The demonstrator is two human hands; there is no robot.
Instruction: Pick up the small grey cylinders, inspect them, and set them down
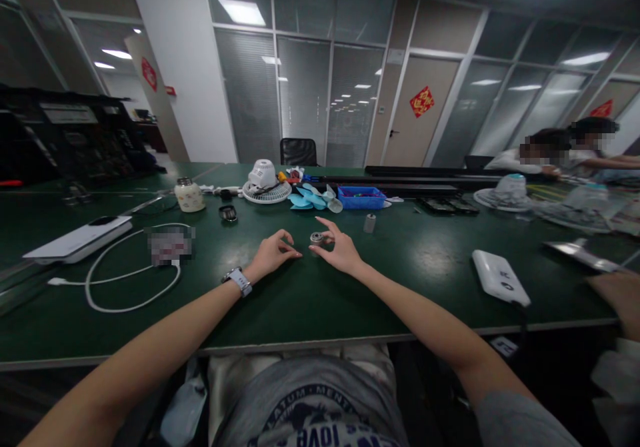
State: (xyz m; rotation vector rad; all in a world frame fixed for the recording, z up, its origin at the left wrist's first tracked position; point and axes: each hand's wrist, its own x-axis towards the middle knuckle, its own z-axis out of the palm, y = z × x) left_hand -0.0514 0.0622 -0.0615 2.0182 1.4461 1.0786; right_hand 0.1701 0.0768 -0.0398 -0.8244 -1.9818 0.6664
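Note:
Over the middle of the green table, my right hand [340, 248] grips a small round metal part [317, 238] between its thumb and fingers. The part has a ringed top face with a darker centre, and its lower side is partly hidden. To its left is my left hand [273, 255], fingers curved and apart with nothing between them, a watch [238, 280] on that wrist. A small grey metal cylinder [369, 223] stands upright beyond my right hand. Behind both hands lie light-blue fan blades [309, 198] and a blue tray [362, 198] with small things inside.
At the back stands a white fan housing [263, 179], left of it a cream bottle [190, 195]. A white cable [90, 280] loops on the left near a white flat box [79, 239]. A white power bank [500, 278] lies right. Other people sit at the far right.

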